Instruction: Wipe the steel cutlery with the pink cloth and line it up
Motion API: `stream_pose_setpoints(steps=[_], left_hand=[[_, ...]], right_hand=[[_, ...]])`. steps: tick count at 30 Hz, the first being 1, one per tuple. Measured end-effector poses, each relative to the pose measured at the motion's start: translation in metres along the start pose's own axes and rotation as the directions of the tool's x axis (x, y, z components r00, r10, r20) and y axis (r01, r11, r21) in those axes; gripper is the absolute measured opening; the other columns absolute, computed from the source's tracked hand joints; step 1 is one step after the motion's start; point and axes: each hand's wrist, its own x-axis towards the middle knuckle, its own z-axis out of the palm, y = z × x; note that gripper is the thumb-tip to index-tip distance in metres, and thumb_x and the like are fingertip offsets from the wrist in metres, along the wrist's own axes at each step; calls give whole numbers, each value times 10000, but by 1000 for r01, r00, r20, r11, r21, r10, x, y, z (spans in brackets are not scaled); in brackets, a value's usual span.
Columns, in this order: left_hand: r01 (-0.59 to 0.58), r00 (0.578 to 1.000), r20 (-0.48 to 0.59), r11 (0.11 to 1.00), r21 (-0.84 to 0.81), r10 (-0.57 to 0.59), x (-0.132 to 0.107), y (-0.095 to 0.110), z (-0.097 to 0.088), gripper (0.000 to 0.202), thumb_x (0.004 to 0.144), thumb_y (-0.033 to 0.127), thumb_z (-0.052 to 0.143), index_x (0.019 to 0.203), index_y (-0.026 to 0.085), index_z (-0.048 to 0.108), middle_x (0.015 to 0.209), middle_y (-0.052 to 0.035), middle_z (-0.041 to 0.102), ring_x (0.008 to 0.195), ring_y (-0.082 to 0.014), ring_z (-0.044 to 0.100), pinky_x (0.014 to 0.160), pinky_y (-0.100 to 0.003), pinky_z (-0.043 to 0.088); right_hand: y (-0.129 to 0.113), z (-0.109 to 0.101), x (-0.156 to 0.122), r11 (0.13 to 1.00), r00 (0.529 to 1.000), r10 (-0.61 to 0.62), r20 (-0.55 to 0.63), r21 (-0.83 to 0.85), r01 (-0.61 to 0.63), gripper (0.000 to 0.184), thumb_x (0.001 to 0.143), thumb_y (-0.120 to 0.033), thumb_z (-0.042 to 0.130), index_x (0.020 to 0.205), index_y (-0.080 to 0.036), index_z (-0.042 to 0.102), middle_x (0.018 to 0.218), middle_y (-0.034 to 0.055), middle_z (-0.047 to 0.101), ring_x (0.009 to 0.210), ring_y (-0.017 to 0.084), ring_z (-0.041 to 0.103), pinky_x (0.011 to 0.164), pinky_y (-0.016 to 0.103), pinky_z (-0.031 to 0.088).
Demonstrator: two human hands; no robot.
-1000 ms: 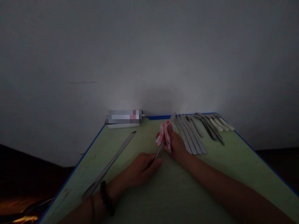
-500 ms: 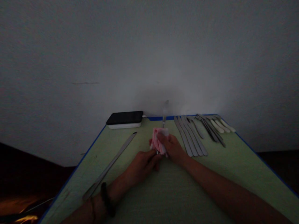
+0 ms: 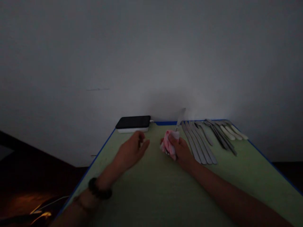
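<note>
"Checking the right hand (image 3: pixel 183 153) first: what is it gripping?"

"It is clasping a pink-and-white cloth (image 3: pixel 168 141), fingers closed. The cloth is wrapping around a metal utensil (image 3: pixel 181 118), whose blurred far end is projecting upward beyond it, toward the wall (image 3: pixel 151 53)."

"And the left hand (image 3: pixel 129 152)?"

"It is reaching over the desk (image 3: pixel 146 192) near a black-topped device (image 3: pixel 133 121), partly open, fingers curling, thumb standing apart; nothing is showing in its grasp."

"Surroundings?"

"Silver cutlery (image 3: pixel 200 148) is lying in a row just beside the right hand. Dark utensils (image 3: pixel 219 136) and white-handled pieces (image 3: pixel 230 131) are lying farther right."
</note>
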Motion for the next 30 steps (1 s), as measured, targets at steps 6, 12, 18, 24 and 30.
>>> stream_pose_setpoints(steps=[6,12,18,24,30], left_hand=[[52,998,-38,975,217,-45,27,-51,-13,500,891,379,424,1327,141,367,1176,-143,564,951,-240,618,784,-356,505],[82,995,21,947,310,-93,25,-55,8,650,898,357,433,1482,197,196,1246,-151,562,1141,-301,552,897,-420,486],[111,992,24,937,331,-126,28,-53,9,637,915,379,395,1493,217,184,1317,-152,536,1188,-317,523,876,-430,494],[99,994,16,944,313,-110,26,-53,8,642,906,366,407,1486,216,176,1318,-142,545,1172,-311,536,831,-407,500],[-12,1000,-17,914,405,20,18,-30,7,506,890,291,443,1368,145,363,1204,-153,591,1086,-312,547,914,-444,435]], right_hand=[[-2,4,-3,994,997,-10,74,-112,18,428,843,-538,569,815,-128,688,686,63,679,568,138,600,542,256,440],[-1,4,-3,993,998,7,68,-117,1,398,837,-529,575,807,-142,665,753,70,699,589,140,618,550,256,467],[-3,5,-4,996,998,15,56,-84,-11,366,802,-514,625,872,-158,667,742,50,706,560,132,614,529,247,475],[1,3,-3,997,998,25,56,-76,-21,376,800,-517,628,903,-157,665,771,61,715,599,146,641,548,256,495],[1,3,-3,991,999,24,41,-130,-19,380,817,-524,605,822,-148,660,773,67,708,616,147,638,563,258,492]])
